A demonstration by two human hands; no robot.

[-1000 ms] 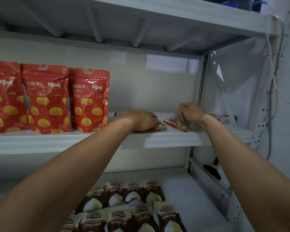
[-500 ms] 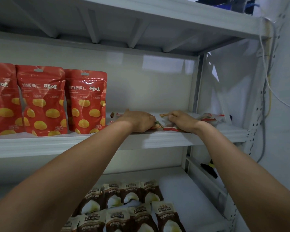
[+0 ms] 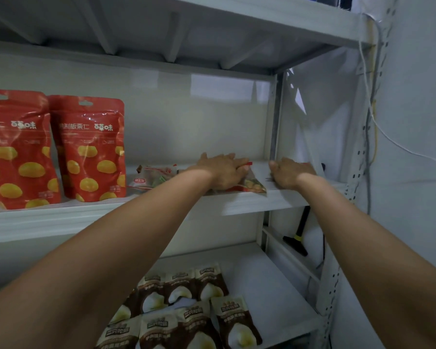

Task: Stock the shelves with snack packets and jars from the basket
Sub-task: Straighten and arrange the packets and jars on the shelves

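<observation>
On the middle shelf (image 3: 237,201) my left hand (image 3: 224,170) lies palm down on a clear snack packet (image 3: 253,185) with a red edge and yellow pieces inside. Its fingertips reach the packet's far edge. My right hand (image 3: 291,172) rests flat on the shelf at the right end, a small gap away from that packet. A sliver of red shows behind its fingers. A second clear packet (image 3: 152,178) lies flat to the left of my left forearm. No basket or jars are in view.
Two red stand-up pouches (image 3: 91,147) with yellow spots stand at the shelf's left. Several brown-and-white packets (image 3: 186,311) lie on the lower shelf. A clear plastic sheet (image 3: 320,117) closes the right side. A black-handled tool (image 3: 298,235) leans behind the upright, and cables (image 3: 368,122) hang there.
My left hand slid right along the shelf onto the packet the right hand was on, uncovering the flat packet on the left. My right hand moved away to the shelf's right end.
</observation>
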